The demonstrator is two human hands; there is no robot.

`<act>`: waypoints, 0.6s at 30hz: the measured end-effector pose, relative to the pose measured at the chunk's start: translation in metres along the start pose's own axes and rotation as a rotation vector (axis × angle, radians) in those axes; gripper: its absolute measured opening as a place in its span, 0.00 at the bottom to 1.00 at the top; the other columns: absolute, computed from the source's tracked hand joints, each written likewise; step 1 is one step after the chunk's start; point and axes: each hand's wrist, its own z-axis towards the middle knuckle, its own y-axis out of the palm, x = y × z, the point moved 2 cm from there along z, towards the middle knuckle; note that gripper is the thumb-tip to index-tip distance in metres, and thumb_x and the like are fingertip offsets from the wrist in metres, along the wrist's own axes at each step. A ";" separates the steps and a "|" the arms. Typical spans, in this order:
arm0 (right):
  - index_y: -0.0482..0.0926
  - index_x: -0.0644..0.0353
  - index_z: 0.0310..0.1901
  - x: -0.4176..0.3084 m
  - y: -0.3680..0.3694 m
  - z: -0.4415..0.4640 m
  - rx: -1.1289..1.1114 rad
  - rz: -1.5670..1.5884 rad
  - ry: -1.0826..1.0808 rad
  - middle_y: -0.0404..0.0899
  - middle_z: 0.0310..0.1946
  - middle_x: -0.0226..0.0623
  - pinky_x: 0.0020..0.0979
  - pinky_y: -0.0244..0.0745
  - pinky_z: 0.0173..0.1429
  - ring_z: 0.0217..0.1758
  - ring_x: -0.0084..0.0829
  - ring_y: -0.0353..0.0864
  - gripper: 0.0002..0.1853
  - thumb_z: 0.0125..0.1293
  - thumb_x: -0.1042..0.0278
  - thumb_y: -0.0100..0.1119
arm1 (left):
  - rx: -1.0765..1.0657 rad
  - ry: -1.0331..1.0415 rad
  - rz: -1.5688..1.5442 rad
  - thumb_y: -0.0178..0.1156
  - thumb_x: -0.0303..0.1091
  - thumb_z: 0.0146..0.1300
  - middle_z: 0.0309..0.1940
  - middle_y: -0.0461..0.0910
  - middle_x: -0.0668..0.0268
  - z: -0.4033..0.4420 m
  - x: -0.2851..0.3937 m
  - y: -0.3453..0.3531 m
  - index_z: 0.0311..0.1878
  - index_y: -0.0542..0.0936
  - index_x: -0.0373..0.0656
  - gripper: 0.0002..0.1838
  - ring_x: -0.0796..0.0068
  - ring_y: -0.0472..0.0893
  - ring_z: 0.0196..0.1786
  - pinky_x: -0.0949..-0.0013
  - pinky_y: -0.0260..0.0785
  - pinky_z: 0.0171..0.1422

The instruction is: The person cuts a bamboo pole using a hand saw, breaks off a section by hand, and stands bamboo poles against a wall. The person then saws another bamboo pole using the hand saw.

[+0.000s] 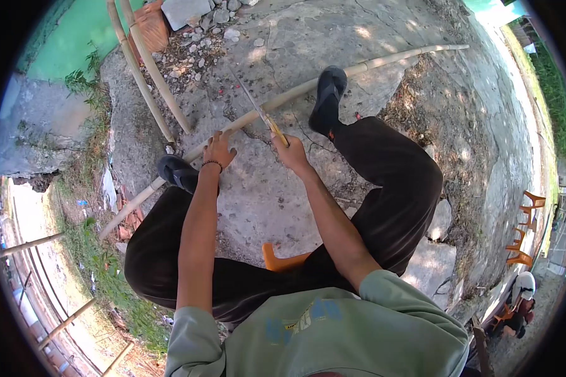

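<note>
A long bamboo pole (284,97) lies across the concrete ground between my feet, running from lower left to upper right. My right hand (289,151) is wrapped round the yellowish handle of a saw (253,100), whose thin blade crosses the pole and points up and to the left. On the pole, left of the saw, rests my left hand (219,151), palm down with the fingers apart and a dark bracelet at the wrist. My sandalled feet touch or nearly touch the pole on either side.
Two more bamboo poles (148,69) lie at the upper left, near rubble (217,19) and green water (75,44). An orange seat (283,259) is under me. Orange chairs (520,248) stand at far right, with a person (519,314) below them.
</note>
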 end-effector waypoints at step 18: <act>0.75 0.61 0.25 0.013 0.009 0.001 0.029 0.207 0.153 0.68 0.19 0.21 0.24 0.58 0.26 0.23 0.13 0.62 0.21 0.76 0.57 0.56 | -0.147 0.011 -0.098 0.71 0.46 0.56 0.43 0.87 0.54 0.126 0.029 0.016 0.43 0.86 0.48 0.16 0.58 0.87 0.44 0.54 0.78 0.53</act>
